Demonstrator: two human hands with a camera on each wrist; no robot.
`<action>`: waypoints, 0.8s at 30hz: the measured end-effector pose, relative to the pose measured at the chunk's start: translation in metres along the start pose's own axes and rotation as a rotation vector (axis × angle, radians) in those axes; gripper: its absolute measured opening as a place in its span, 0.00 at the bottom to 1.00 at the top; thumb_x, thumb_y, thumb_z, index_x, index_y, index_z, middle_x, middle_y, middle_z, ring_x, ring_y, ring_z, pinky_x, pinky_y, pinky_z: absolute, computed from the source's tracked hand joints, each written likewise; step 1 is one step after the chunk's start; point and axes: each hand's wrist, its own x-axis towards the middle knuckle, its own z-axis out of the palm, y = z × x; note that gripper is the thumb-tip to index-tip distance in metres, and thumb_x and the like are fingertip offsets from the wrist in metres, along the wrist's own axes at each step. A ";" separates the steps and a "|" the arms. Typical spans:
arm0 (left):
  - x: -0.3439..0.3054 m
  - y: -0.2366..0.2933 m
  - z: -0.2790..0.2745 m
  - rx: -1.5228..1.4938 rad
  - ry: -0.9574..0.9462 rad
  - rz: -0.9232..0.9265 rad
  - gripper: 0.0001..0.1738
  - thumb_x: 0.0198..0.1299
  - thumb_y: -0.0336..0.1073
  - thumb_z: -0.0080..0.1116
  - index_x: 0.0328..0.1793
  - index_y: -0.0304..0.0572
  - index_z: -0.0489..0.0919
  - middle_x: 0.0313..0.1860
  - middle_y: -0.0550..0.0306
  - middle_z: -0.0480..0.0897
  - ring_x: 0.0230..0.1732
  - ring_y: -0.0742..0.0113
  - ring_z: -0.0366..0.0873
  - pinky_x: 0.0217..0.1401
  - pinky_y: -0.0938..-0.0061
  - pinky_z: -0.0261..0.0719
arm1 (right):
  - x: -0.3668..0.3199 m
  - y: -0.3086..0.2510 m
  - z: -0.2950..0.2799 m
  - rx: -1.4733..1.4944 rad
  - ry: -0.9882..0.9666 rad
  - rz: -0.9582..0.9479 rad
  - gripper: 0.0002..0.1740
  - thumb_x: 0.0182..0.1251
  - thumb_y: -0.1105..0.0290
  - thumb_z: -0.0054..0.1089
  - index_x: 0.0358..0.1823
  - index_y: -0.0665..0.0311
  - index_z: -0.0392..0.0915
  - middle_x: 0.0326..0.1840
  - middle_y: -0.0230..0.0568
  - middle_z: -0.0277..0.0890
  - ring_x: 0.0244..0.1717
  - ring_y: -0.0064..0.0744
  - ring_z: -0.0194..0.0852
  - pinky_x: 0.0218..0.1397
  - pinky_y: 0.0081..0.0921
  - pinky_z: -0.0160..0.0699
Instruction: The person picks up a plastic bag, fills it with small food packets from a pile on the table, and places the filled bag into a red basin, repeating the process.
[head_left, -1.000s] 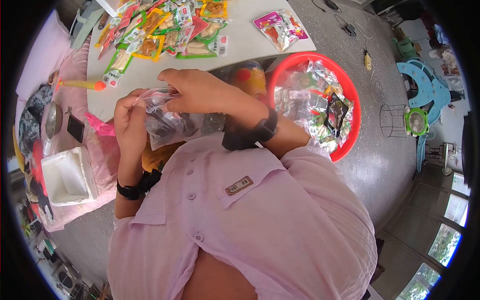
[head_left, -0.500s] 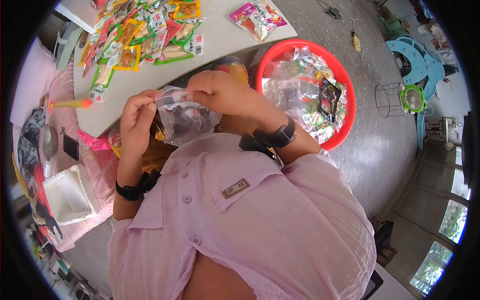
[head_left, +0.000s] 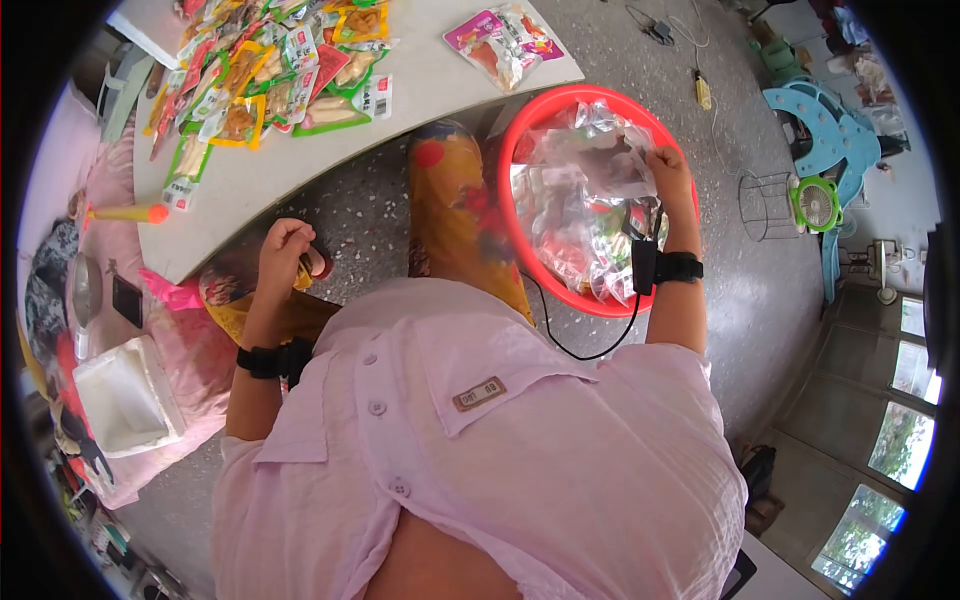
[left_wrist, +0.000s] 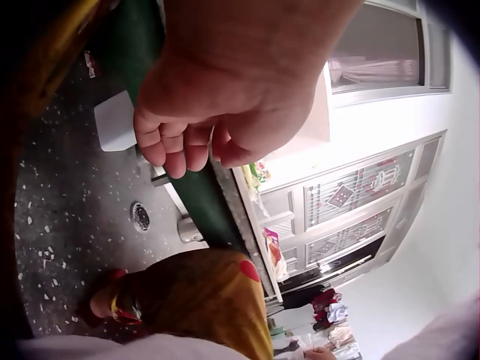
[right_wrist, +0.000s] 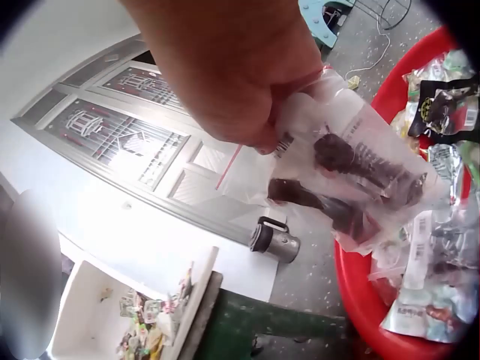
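My right hand (head_left: 672, 180) pinches the top of a clear zip bag (right_wrist: 352, 165) with dark brown pieces inside. The bag hangs over a red basin (right_wrist: 352, 285) full of shiny, clear and printed food packets (head_left: 570, 235). In the right wrist view the bag's red zip line shows beside the fingers. My left hand (head_left: 285, 255) hovers near the front edge of the white table (head_left: 430, 60), fingers loosely curled and nothing in them. The left wrist view shows the same bare, loosely bent fingers (left_wrist: 174, 161).
Colourful food packets (head_left: 270, 85) lie heaped on the table, and a purple-and-white packet (head_left: 505, 45) sits near its right end. A white foam box (head_left: 130, 400) rests on pink cloth at left. A green fan (head_left: 817, 205) stands on the right.
Both hands were on the zip bag in front of the body. The left has let go, while the right has carried the bag rightward over the basin.
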 end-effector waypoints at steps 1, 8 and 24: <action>0.002 -0.007 -0.001 0.013 0.012 -0.013 0.06 0.53 0.31 0.48 0.35 0.37 0.71 0.30 0.61 0.74 0.30 0.78 0.66 0.34 0.84 0.65 | 0.008 0.025 0.003 -0.129 0.042 -0.007 0.10 0.51 0.66 0.54 0.27 0.66 0.73 0.20 0.37 0.70 0.24 0.24 0.67 0.29 0.22 0.65; 0.001 -0.039 -0.014 0.039 0.119 -0.075 0.04 0.51 0.30 0.49 0.32 0.37 0.71 0.24 0.63 0.72 0.24 0.79 0.65 0.27 0.85 0.64 | 0.060 0.111 -0.013 -0.671 0.230 0.092 0.11 0.52 0.62 0.48 0.28 0.63 0.72 0.30 0.52 0.73 0.35 0.50 0.72 0.36 0.40 0.68; -0.018 -0.031 -0.035 0.026 0.186 -0.112 0.06 0.53 0.32 0.48 0.34 0.38 0.71 0.27 0.63 0.72 0.29 0.78 0.66 0.33 0.84 0.65 | 0.018 0.184 0.157 -0.670 -0.354 -0.220 0.12 0.51 0.66 0.42 0.31 0.66 0.72 0.36 0.57 0.71 0.40 0.54 0.69 0.44 0.41 0.66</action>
